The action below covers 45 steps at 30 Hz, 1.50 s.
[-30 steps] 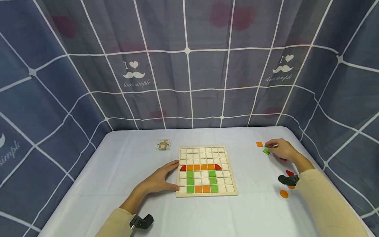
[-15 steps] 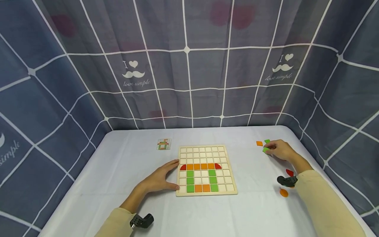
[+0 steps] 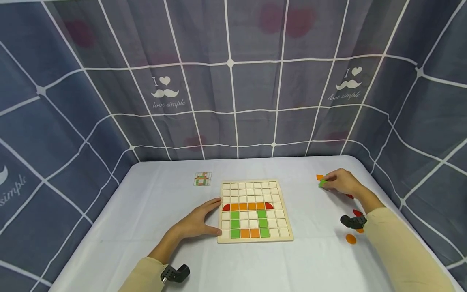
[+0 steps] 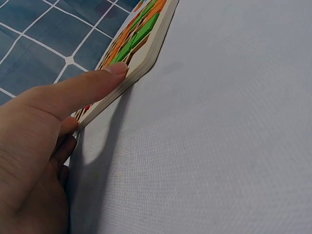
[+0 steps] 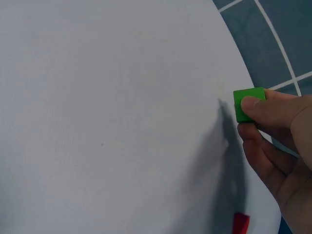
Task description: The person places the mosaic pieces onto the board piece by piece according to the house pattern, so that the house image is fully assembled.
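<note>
Grid board braced at left, green tile pinched at right, hands well apart
Left hand (image 3: 195, 221): fingers extended, thumb on the rim near the close corner, other fingertips at the left edge of the board (image 3: 255, 242); contact judged to be for steadying, as nothing is gripped there. Board lies flat mid-desk, within easy reach of both hands. Right hand (image 3: 344, 181): thumb and fingers clamped on the green tile (image 5: 249, 92) by its faces, most of one face exposed, a hold that would suit setting it flat; tile appears clear of the desk (image 3: 109, 231). Orange square (image 3: 319, 177) and orange disc (image 3: 351, 239) lie loose at right, presumably as supply; patterned card (image 3: 202, 179) lies beyond the board, likely kept readable as reference
</note>
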Tool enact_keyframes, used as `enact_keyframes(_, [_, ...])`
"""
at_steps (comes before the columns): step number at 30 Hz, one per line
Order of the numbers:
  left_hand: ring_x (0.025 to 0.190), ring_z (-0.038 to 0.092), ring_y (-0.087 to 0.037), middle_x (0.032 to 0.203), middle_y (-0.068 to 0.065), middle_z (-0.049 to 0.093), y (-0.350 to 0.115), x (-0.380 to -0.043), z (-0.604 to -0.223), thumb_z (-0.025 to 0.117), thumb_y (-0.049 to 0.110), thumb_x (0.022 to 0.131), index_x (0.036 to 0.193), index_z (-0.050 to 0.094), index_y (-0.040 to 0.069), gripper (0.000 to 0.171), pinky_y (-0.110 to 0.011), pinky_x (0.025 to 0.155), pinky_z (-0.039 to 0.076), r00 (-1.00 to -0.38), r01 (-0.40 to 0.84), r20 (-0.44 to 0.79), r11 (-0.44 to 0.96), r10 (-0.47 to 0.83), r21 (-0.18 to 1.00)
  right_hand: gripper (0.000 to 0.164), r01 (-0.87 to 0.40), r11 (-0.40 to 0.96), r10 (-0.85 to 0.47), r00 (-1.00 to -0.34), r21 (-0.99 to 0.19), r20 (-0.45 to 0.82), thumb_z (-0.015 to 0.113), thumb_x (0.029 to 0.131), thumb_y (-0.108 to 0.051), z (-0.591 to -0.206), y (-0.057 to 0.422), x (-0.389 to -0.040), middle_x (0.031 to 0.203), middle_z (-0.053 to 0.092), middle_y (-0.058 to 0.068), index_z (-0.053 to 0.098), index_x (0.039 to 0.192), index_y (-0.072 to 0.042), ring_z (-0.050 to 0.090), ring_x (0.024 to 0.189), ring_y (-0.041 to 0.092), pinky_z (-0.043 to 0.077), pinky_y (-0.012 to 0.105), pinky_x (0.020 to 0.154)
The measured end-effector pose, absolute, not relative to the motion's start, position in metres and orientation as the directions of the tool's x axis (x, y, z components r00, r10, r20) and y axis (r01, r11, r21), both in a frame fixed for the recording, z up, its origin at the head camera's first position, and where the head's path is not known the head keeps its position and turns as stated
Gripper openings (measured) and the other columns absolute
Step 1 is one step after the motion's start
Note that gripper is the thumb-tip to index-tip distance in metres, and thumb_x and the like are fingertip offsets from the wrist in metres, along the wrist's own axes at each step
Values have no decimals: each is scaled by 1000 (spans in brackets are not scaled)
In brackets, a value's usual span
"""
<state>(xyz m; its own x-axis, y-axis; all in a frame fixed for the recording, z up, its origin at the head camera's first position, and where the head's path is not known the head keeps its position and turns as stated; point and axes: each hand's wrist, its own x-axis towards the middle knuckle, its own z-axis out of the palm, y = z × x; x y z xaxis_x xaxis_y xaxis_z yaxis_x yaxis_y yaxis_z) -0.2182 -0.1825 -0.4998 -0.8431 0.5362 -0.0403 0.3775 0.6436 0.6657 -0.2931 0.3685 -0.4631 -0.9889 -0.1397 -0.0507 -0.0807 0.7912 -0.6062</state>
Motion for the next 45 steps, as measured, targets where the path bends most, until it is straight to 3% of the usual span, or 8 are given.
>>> enact_keyframes(8, [153,24,-30,167,-1,31,-184,-219,-500,89,46,78,161,38,12,103,-55,121,24,-847,372,-41,645,530,668,31,-165,713,-271,-961,-681,-51,79,92,-13,-445,347,-302,100,75,11,75,115,8,63,79,19,55,29,67])
enact_keyframes(22, [153,25,-31,167,-3,31,-184,-219,-501,89,45,78,160,39,10,103,-56,121,25,-837,388,-31,634,546,669,11,-232,684,-411,-906,-692,-103,78,89,-3,-430,285,-311,87,75,4,78,100,0,66,76,19,56,31,67])
enact_keyframes(30, [153,25,-31,167,-3,31,-183,-219,-501,89,46,78,161,38,10,103,-56,121,25,-838,388,-32,636,545,667,10,-342,650,-522,-850,-679,-71,78,88,-1,-426,253,-314,87,74,1,80,97,-5,67,77,17,57,32,68])
enact_keyframes(45, [153,25,-31,167,-2,31,-183,-219,-500,89,45,78,160,39,10,103,-56,121,25,-840,382,-34,633,542,673,9,-382,598,-642,-755,-705,-135,79,87,1,-427,184,-314,80,72,0,78,92,-6,69,71,15,60,32,65])
